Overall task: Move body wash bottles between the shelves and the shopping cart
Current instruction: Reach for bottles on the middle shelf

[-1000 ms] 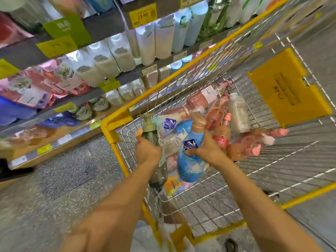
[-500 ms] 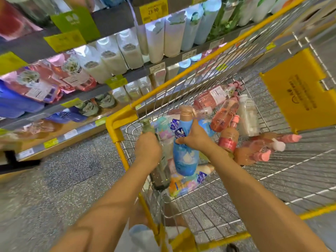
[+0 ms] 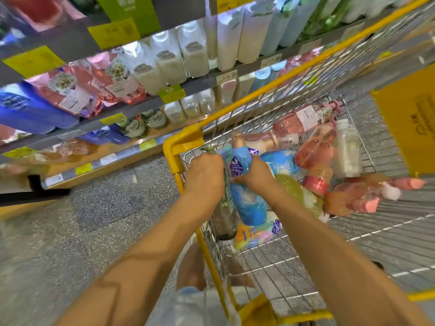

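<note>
Left hand (image 3: 204,176): fingers curled round the neck of a dark green bottle (image 3: 224,215), held upright at the near-left corner of the cart (image 3: 186,147), just inside its yellow rim.
Right hand (image 3: 255,176): wrapped round the upper body of a blue bottle (image 3: 247,201), tan cap up, touching the green one.
Cart floor: a second blue bottle (image 3: 280,162) and a yellow-green bottle (image 3: 290,189) lie beside the held pair; pink bottles (image 3: 313,152) and a white bottle (image 3: 346,154) lie towards the far side.
Shelves (image 3: 188,84), left of cart: white, pink and blue bottles in rows.
</note>
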The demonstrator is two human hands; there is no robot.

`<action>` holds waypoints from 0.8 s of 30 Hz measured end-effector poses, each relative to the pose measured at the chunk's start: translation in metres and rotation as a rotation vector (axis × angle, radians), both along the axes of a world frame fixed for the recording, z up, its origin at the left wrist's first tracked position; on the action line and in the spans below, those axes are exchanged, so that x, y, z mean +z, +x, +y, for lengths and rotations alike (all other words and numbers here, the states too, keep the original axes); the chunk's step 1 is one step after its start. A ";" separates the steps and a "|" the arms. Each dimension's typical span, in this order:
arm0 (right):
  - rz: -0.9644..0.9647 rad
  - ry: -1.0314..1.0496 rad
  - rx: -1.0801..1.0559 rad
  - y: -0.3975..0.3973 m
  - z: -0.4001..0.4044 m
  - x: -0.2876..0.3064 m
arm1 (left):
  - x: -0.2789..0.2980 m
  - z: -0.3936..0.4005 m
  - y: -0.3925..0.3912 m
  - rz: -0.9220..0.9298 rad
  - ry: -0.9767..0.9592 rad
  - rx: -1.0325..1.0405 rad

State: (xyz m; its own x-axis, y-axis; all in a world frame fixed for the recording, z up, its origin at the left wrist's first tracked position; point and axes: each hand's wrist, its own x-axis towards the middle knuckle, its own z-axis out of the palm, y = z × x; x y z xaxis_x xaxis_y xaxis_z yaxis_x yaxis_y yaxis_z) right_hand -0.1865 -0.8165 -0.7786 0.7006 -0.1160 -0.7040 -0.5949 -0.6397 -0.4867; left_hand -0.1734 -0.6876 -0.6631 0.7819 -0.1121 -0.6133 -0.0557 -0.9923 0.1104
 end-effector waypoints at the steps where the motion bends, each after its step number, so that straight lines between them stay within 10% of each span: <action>1: 0.018 0.015 0.005 -0.006 -0.003 0.004 | 0.002 -0.001 0.000 -0.006 -0.020 0.003; 12: -0.061 -0.030 -0.140 -0.041 -0.021 0.052 | 0.043 0.004 -0.012 -0.117 -0.111 0.049; 24: -0.436 -0.357 0.729 -0.025 0.103 0.271 | 0.197 0.117 -0.041 -0.354 -0.073 0.367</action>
